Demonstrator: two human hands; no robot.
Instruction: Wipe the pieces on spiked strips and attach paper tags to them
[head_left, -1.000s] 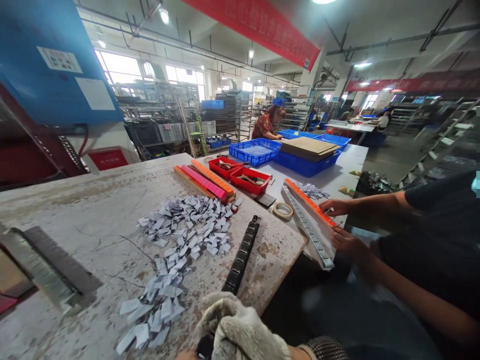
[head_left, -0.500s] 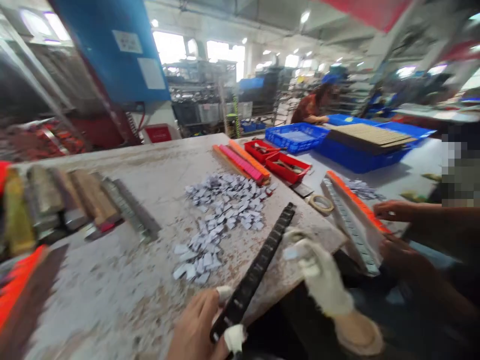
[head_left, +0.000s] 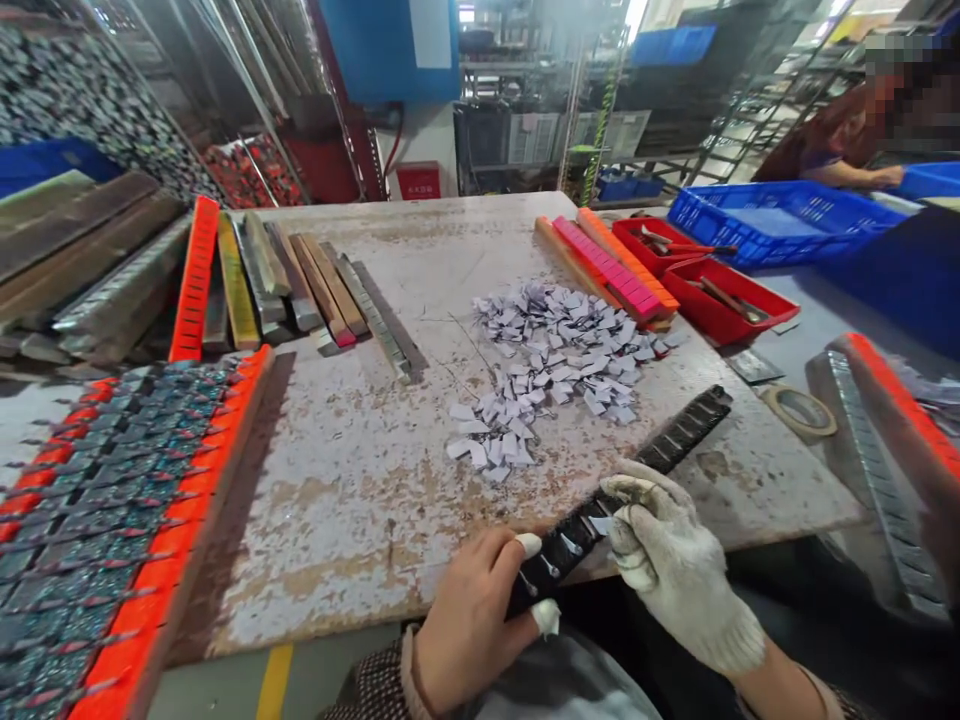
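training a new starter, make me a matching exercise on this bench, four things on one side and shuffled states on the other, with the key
1. left hand
2. right hand
3. black strip
4. white pieces

A. spread in a loose heap
B. wearing a knitted glove
C. held by the left hand
D. two fingertip covers

Pairs: 1-D, 2-B, 3-C, 4-A

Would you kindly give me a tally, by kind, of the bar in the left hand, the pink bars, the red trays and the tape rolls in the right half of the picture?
Black bar in the left hand: 1
Pink bar: 1
Red trays: 2
Tape roll: 1
Total: 5
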